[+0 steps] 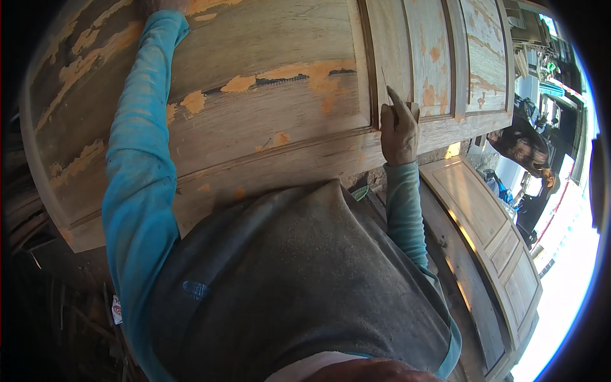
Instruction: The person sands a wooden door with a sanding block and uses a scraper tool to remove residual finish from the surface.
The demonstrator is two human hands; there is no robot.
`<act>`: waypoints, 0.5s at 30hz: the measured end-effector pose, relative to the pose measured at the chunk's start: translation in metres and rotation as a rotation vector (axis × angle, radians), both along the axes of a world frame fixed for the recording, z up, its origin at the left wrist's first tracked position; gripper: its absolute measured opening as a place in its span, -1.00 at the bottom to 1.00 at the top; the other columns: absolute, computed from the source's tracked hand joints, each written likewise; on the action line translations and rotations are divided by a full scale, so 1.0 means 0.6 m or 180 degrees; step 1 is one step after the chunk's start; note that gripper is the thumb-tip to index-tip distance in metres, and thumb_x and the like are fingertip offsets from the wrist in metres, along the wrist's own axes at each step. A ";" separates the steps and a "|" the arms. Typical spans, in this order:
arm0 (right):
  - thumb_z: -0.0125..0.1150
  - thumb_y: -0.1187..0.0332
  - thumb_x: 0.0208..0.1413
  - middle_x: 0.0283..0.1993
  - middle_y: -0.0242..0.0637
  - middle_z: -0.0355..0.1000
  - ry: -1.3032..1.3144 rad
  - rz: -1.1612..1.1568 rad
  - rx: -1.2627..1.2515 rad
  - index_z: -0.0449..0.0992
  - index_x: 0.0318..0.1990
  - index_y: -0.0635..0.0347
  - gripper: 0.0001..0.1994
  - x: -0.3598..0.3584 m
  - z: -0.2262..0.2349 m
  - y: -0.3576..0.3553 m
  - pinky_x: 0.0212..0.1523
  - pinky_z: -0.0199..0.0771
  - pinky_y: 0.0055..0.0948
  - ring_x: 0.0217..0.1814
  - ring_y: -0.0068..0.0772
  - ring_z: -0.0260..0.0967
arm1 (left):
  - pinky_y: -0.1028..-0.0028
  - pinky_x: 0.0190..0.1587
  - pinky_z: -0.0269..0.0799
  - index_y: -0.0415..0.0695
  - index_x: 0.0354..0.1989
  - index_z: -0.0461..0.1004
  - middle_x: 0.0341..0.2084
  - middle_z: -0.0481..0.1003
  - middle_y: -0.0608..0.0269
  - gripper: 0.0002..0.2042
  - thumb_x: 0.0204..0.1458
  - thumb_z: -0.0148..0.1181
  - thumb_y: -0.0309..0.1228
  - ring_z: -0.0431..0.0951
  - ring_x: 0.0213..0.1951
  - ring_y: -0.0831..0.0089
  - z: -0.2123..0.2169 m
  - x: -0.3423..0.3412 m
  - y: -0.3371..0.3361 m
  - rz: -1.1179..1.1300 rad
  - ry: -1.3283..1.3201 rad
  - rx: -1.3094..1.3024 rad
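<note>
A large wooden door [267,114] with patches of peeling orange paint fills the upper view. My right hand [399,132] is closed on a thin metal scraper blade [386,84], whose tip is set against the groove beside a raised panel. My left arm, in a blue sleeve, reaches up along the door to its far top edge. Only a sliver of my left hand [169,5] shows there, so its grip is hidden. My grey shirt covers the lower middle of the view.
A second, lighter wooden door [490,223] lies flat at the right. Another person [528,149] bends over at the far right near bright daylight. Dark scrap wood and debris [70,305] lie at the lower left.
</note>
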State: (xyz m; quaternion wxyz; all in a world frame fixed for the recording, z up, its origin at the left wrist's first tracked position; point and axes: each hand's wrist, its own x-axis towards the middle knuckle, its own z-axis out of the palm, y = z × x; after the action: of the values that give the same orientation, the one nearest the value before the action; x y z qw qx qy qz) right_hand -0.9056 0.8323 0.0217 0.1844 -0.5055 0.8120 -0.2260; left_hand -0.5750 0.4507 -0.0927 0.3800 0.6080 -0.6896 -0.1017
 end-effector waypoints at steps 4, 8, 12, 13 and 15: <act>0.13 0.40 0.25 -0.21 0.01 0.51 0.0285 0.0122 0.0391 0.52 0.24 0.14 -0.60 0.026 -0.015 0.109 -0.16 0.53 -0.16 -0.17 -0.02 0.53 | 0.03 0.01 0.45 -0.15 -0.23 0.42 -0.12 0.40 -0.05 -0.85 0.15 0.21 -0.38 0.44 -0.06 -0.04 0.005 -0.010 0.000 0.0015 0.0107 -0.0110; 0.15 0.37 0.24 -0.19 -0.05 0.48 0.0573 0.0130 0.0417 0.50 0.28 0.02 -0.57 0.030 -0.038 0.103 -0.17 0.53 -0.10 -0.19 0.04 0.52 | 0.07 -0.07 0.47 -0.14 -0.24 0.41 -0.20 0.41 -0.03 -0.86 0.12 0.22 -0.39 0.46 -0.12 -0.01 -0.019 -0.008 -0.013 0.0126 -0.0011 -0.0501; 0.15 0.32 0.24 -0.16 -0.10 0.46 0.0793 0.0284 0.0430 0.46 0.31 -0.07 -0.54 0.012 -0.055 0.032 -0.18 0.54 -0.02 -0.18 0.08 0.52 | 0.19 0.20 0.42 0.02 -0.07 0.62 0.00 0.55 0.06 -0.65 0.05 0.25 -0.07 0.44 0.17 0.11 -0.111 0.054 -0.092 0.0118 -0.0660 -0.0357; 0.14 0.31 0.25 -0.15 -0.10 0.46 0.0814 0.0292 0.0492 0.46 0.31 -0.07 -0.55 0.011 -0.053 0.031 -0.18 0.54 -0.02 -0.18 0.08 0.52 | 0.20 0.20 0.42 0.02 -0.07 0.62 -0.04 0.57 0.07 -0.64 0.05 0.25 -0.06 0.45 0.17 0.12 -0.119 0.060 -0.099 0.0177 -0.0746 -0.0443; 0.12 0.29 0.27 -0.13 -0.09 0.46 0.0753 0.0259 0.0458 0.46 0.31 -0.07 -0.56 0.013 -0.055 0.045 -0.17 0.54 -0.02 -0.17 0.09 0.52 | 0.21 0.21 0.42 0.02 -0.08 0.63 -0.09 0.59 0.10 -0.64 0.04 0.25 -0.06 0.45 0.16 0.14 -0.133 0.060 -0.092 0.0297 -0.0786 -0.0397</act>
State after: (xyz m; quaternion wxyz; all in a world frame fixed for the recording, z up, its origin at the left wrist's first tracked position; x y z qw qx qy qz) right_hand -0.8977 0.8593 -0.0113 0.1322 -0.5466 0.8210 -0.0984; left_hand -0.5388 0.3953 -0.1727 0.3337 0.6226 -0.7070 0.0347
